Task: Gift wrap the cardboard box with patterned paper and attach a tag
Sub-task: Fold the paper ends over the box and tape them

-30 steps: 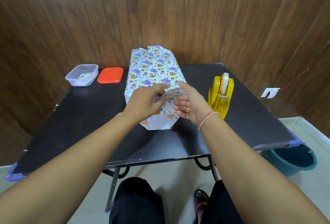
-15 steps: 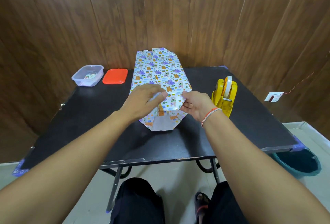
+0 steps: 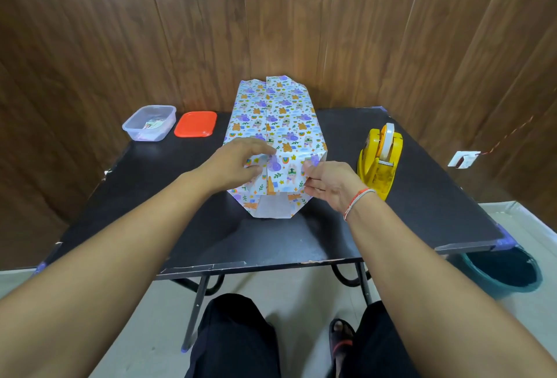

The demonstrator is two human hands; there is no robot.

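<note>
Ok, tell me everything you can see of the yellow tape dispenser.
The yellow tape dispenser stands upright on the black table, to the right of the wrapped box and apart from it. Its body looks like glossy plastic, scuffed and grimy on the near side. A roll of tape with a pale rim sits in the top, and a grey cutter juts out at the near end. Neither hand touches it; the right hand is nearest.

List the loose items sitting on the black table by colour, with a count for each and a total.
Patterned white: 1, the wrapped box
Yellow: 1, the tape dispenser
Red-orange: 1, the lid
Clear: 1, the plastic container
Total: 4
</note>
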